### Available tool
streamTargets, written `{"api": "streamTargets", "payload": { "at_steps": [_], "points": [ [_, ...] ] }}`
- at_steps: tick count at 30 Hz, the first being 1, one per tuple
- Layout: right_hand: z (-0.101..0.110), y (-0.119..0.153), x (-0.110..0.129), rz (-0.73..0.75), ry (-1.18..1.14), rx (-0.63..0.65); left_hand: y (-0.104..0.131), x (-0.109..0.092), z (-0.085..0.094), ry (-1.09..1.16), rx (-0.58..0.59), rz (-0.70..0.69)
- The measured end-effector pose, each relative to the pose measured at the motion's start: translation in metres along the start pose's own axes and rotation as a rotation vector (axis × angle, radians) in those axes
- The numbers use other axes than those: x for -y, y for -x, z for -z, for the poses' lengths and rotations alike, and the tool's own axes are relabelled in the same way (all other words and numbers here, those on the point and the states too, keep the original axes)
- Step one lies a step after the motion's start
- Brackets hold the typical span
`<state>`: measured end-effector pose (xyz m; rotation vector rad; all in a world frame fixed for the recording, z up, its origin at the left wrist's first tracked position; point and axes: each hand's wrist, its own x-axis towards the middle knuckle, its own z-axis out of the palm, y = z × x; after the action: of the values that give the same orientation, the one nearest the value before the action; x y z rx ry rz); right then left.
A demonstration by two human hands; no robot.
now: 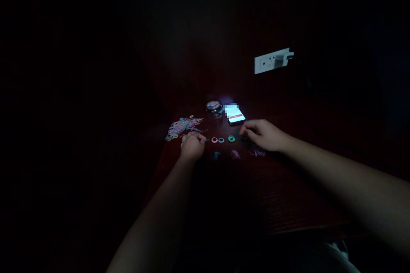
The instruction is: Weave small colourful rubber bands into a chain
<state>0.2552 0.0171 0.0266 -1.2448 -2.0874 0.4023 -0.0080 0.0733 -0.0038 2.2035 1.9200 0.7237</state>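
Observation:
My left hand is closed, its fingers curled down at the near edge of a loose pile of small coloured elastic bands. Whatever those fingers may hold is hidden. To the right, my right hand rests low over the table with thumb and fingers bent together, beside a dim yellowish ring of bands partly covered by the fingertips. Between the hands lie a pink ring, a blue ring and a green ring in a row. Nearer me are small heaps of teal bands, pink bands and purple bands.
A clear lidded jar stands behind the row of rings. Right of it lies a phone with its screen lit. A white wall socket with a plug is at the back right. The dark reddish table is dimly lit.

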Motion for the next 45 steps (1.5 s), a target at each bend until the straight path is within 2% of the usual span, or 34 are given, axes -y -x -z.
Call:
{"api": "streamTargets", "payload": {
  "at_steps": [9, 14, 19, 26, 32, 40, 45],
  "points": [
    [-0.002, 0.000, -0.003, 0.003, 0.000, 0.006, 0.001, -0.008, 0.003, 0.037, -0.028, -0.021],
    [-0.003, 0.000, -0.008, -0.015, 0.025, 0.009, 0.003, -0.012, 0.005, 0.090, -0.057, -0.097],
    [-0.003, 0.000, -0.006, -0.003, 0.028, 0.012, 0.006, -0.017, 0.005, 0.182, 0.069, -0.253],
    [-0.003, 0.000, -0.005, -0.012, 0.020, 0.008, 0.006, -0.014, 0.004, 0.192, 0.090, -0.205],
    [-0.001, -0.001, -0.002, 0.002, 0.018, -0.001, 0.009, -0.020, 0.007, 0.250, 0.088, -0.176],
    [0.002, -0.003, -0.011, 0.019, 0.272, -0.050, 0.009, -0.022, 0.007, 0.350, 0.096, -0.168],
    [0.003, -0.003, -0.015, 0.021, 0.354, 0.025, 0.009, -0.020, 0.003, 0.355, 0.092, -0.194]
  ]
}}
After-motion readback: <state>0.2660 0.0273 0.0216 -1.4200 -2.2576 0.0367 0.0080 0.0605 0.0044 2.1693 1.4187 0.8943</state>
